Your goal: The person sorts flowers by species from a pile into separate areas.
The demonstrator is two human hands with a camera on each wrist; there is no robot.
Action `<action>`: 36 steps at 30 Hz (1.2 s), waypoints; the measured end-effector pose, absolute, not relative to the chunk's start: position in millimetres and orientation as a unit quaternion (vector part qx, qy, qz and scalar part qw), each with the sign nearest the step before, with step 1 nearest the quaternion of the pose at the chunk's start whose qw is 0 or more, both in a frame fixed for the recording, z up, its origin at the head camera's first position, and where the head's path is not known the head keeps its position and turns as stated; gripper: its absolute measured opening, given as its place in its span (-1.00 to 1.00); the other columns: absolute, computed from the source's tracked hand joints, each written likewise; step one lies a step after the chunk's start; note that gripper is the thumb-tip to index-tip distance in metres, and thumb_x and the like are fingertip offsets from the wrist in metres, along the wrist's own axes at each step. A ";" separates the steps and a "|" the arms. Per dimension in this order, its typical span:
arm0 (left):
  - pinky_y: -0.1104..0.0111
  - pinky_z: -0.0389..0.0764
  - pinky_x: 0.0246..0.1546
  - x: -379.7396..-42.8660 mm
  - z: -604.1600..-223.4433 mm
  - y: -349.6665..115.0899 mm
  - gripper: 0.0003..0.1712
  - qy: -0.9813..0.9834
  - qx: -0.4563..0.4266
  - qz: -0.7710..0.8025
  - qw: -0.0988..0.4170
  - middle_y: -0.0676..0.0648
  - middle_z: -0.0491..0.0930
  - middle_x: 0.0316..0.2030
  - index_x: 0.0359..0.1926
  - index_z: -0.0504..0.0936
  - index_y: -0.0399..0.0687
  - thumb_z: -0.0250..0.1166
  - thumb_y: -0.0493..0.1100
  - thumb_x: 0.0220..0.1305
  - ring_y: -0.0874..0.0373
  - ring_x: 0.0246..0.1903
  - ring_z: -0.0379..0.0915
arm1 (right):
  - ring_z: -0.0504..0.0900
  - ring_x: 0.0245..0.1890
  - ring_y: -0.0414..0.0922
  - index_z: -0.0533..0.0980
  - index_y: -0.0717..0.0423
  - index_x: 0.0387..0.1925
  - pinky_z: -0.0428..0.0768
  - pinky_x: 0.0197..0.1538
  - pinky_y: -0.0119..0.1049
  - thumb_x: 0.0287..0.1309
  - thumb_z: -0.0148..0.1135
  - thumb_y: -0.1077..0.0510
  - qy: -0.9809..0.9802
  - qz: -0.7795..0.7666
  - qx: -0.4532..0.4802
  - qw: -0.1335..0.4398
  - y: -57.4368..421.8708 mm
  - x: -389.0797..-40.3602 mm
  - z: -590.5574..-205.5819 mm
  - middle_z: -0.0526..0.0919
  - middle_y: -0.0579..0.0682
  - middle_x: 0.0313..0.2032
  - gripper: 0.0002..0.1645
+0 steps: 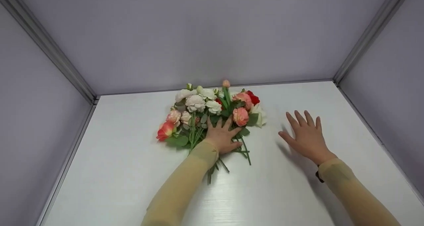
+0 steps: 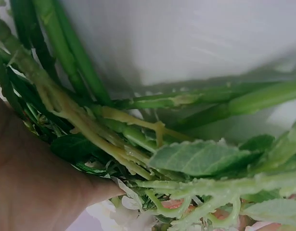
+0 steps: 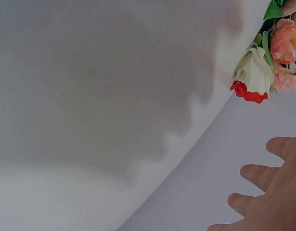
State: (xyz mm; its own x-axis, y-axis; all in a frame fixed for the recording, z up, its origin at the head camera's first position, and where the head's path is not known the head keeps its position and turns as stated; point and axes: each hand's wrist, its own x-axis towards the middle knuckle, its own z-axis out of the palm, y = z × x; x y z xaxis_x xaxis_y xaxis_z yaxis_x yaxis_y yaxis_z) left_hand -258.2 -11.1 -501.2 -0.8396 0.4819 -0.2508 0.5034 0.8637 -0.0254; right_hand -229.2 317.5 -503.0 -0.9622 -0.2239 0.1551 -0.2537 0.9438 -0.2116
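Note:
A heap of artificial flowers, with white peonies (image 1: 195, 103), a peach tulip (image 1: 226, 83), coral-pink roses (image 1: 240, 116) and a red-orange bloom (image 1: 165, 130), lies on the white table. My left hand (image 1: 221, 137) rests on the leaves and stems with its fingers spread. Close up in the left wrist view, green stems (image 2: 215, 101) and a leaf (image 2: 200, 158) lie beside that hand. Right of the heap, my right hand (image 1: 306, 138) hovers above the table, fingers straight and apart, holding nothing. Its fingers also show in the right wrist view, apart from a white flower (image 3: 256, 72).
The white table (image 1: 126, 173) ends at a grey back wall (image 1: 212, 37). Side walls with metal corner rails (image 1: 371, 37) stand left and right. Cut stem ends (image 1: 245, 153) point toward the front of the table.

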 end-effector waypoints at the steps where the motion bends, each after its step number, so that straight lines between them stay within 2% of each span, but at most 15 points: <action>1: -0.47 -0.18 0.36 -258.1 -501.4 -18.6 -0.19 0.958 0.259 -0.042 0.118 -0.04 -0.29 0.64 0.61 -0.02 0.58 -0.21 0.56 0.43 -0.27 0.55 -0.17 | -0.17 0.55 0.35 0.09 -0.01 0.61 -0.37 0.43 0.44 0.38 -0.08 -0.53 -0.984 0.116 0.122 0.066 317.9 -228.7 -503.8 0.06 0.29 0.55 0.04; 10: -0.47 -0.22 0.36 -252.4 -509.1 -110.0 -0.19 0.963 0.248 -0.008 0.102 -0.07 -0.24 0.63 0.61 0.04 0.52 -0.12 0.53 0.44 -0.31 0.53 -0.12 | -0.14 0.54 0.38 0.11 0.03 0.60 -0.35 0.41 0.48 0.39 -0.08 -0.53 -0.985 0.108 0.119 0.062 326.7 -227.0 -507.4 0.08 0.32 0.54 0.04; 18: -0.46 -0.27 0.36 -241.0 -513.0 -190.6 -0.19 0.965 0.247 0.013 0.088 -0.18 -0.13 0.61 0.61 0.10 0.42 -0.05 0.48 0.45 -0.33 0.53 -0.11 | -0.11 0.52 0.42 0.14 0.05 0.59 -0.32 0.39 0.52 0.39 -0.02 -0.49 -0.985 0.109 0.113 0.068 339.0 -226.2 -511.6 0.11 0.35 0.52 0.02; 25: -0.45 -0.23 0.37 -239.0 -516.7 -250.1 -0.20 0.966 0.252 0.006 0.060 -0.20 -0.05 0.60 0.60 0.17 0.34 0.05 0.40 0.45 -0.33 0.52 -0.07 | -0.13 0.52 0.43 0.12 0.06 0.59 -0.33 0.39 0.53 0.40 -0.06 -0.51 -0.986 0.103 0.115 0.057 340.2 -226.7 -511.3 0.09 0.36 0.52 0.04; 29: -0.45 -0.22 0.37 -239.9 -520.2 -273.0 -0.20 0.969 0.244 -0.001 0.045 -0.21 -0.01 0.59 0.59 0.19 0.33 0.09 0.38 0.44 -0.33 0.51 -0.04 | -0.15 0.52 0.43 0.11 0.07 0.60 -0.34 0.39 0.52 0.39 -0.09 -0.52 -0.987 0.100 0.115 0.047 339.7 -226.8 -512.2 0.08 0.36 0.53 0.05; 36: -0.44 -0.24 0.38 -239.2 -521.9 -286.4 -0.19 0.968 0.248 -0.008 0.043 -0.20 -0.03 0.60 0.59 0.18 0.32 0.07 0.39 0.44 -0.31 0.52 -0.06 | -0.17 0.54 0.39 0.10 0.04 0.60 -0.38 0.41 0.48 0.38 -0.08 -0.53 -0.988 0.103 0.110 0.042 338.1 -228.5 -514.1 0.06 0.33 0.54 0.05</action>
State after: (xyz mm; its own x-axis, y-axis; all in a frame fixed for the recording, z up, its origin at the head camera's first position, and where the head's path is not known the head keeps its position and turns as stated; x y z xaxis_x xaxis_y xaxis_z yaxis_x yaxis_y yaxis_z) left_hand -239.2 -286.4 -521.9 -0.8737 0.4785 -0.0872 0.4798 0.8773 0.0065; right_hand -228.5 338.1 -514.1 -0.9722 -0.2093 0.1049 -0.2265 0.9543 -0.1949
